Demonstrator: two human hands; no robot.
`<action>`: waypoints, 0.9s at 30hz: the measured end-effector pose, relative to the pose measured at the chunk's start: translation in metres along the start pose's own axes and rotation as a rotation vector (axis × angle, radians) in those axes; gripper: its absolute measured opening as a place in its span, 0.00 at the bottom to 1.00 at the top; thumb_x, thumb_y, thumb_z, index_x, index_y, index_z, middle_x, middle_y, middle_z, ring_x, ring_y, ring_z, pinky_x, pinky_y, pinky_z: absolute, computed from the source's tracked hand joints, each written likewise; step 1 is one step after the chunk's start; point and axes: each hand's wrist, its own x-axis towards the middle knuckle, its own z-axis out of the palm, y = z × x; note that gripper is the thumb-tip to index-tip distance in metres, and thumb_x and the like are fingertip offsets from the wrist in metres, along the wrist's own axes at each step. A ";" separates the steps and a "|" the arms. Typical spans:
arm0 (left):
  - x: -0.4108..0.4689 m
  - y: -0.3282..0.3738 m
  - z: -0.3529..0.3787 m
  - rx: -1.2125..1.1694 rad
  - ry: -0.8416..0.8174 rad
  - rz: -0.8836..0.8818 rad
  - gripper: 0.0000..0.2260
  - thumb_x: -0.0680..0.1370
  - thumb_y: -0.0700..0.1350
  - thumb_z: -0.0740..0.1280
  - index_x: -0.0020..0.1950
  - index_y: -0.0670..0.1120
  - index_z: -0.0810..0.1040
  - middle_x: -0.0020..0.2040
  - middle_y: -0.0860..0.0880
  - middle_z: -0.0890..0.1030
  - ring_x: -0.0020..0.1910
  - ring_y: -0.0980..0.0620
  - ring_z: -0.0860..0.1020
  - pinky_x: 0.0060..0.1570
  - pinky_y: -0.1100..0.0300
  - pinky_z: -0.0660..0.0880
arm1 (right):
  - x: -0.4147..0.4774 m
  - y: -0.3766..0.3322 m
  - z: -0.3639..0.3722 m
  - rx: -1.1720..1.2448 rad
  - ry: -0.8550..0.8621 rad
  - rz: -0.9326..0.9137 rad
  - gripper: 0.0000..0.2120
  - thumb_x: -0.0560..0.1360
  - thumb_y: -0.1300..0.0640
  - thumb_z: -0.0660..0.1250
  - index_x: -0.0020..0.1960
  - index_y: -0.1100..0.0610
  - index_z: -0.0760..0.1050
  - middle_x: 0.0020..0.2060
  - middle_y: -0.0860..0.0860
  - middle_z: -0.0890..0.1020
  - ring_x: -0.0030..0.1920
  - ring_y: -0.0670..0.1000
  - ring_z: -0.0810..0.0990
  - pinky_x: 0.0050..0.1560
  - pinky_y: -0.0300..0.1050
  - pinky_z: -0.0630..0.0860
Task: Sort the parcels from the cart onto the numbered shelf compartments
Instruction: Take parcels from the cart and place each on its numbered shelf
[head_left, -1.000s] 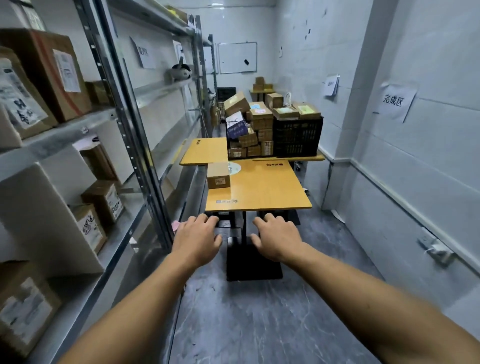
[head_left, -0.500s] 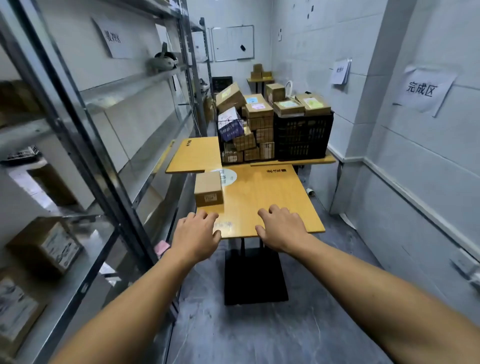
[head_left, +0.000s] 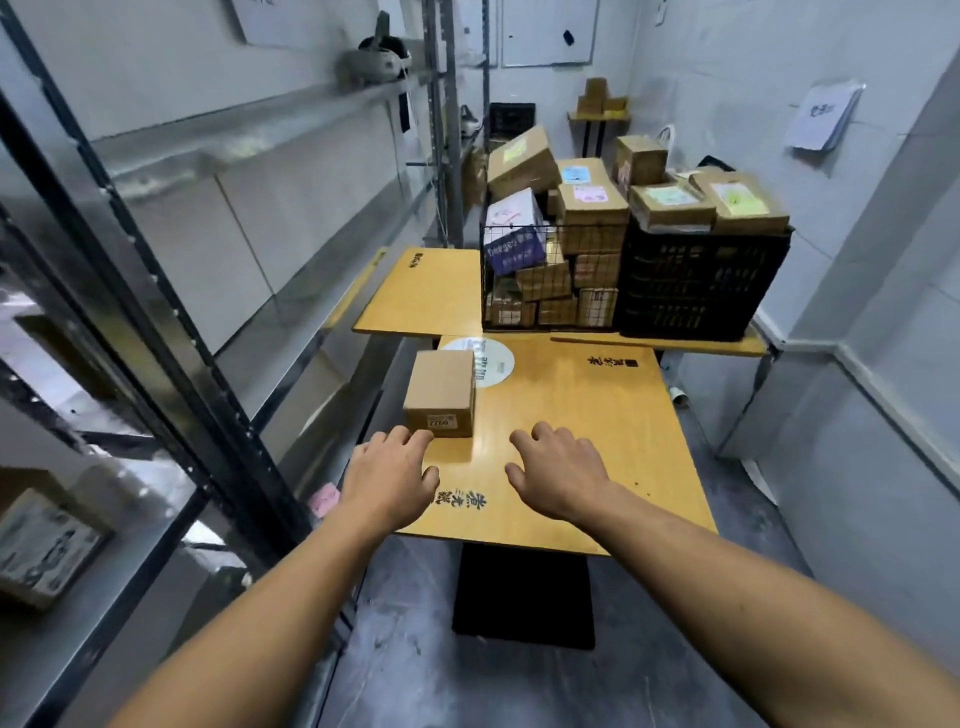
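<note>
At the far left the grey metal shelving rack (head_left: 156, 312) holds at least one brown cardboard parcel with a printed label (head_left: 44, 545) on a lower level, so some sorting looks done. That corner is blurred and cut by the frame edge, and no compartment numbers can be read anywhere on the rack; the upper levels in view seem mostly bare of parcels. Next, the left hand (head_left: 387, 475) hovers palm down over the near edge of the yellow wooden table (head_left: 597, 415), fingers spread and loosely curved, gripping nothing. Its fingertips sit just at the near face of the small brown cardboard box (head_left: 441, 395), which stands upright on the table's left side; whether they touch it cannot be told. The box's white label faces the camera but is too small to read reliably. The right hand (head_left: 561, 478) is likewise empty, fingers apart, over the table just right of the box. This box is probably the next one to pick up. Beyond, the black wire-mesh basket (head_left: 545, 291) and the black slatted plastic crate (head_left: 701, 286) beside it are heaped with parcels, so most of the job appears to remain. The crate's contents below the rim are hidden, and the white paper sheet (head_left: 821, 117) on the right wall is unreadable.
</note>
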 end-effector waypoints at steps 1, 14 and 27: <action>0.012 -0.006 0.005 -0.006 -0.007 -0.006 0.22 0.79 0.56 0.57 0.73 0.54 0.65 0.67 0.50 0.73 0.64 0.47 0.71 0.63 0.50 0.68 | 0.014 -0.001 0.003 0.006 -0.006 -0.002 0.21 0.82 0.43 0.55 0.71 0.51 0.66 0.65 0.56 0.73 0.63 0.60 0.73 0.59 0.57 0.72; 0.209 -0.091 0.087 -0.145 -0.154 0.008 0.21 0.80 0.55 0.57 0.73 0.53 0.65 0.65 0.49 0.73 0.61 0.47 0.73 0.62 0.49 0.70 | 0.221 -0.025 0.052 0.192 -0.132 0.092 0.20 0.81 0.45 0.55 0.71 0.51 0.66 0.65 0.55 0.74 0.61 0.60 0.74 0.57 0.56 0.75; 0.243 -0.113 0.148 -0.549 -0.338 -0.075 0.22 0.80 0.51 0.60 0.75 0.52 0.62 0.69 0.47 0.70 0.65 0.45 0.70 0.65 0.49 0.68 | 0.279 -0.040 0.102 0.591 -0.239 0.325 0.22 0.82 0.48 0.59 0.74 0.48 0.63 0.67 0.56 0.70 0.65 0.58 0.72 0.64 0.49 0.70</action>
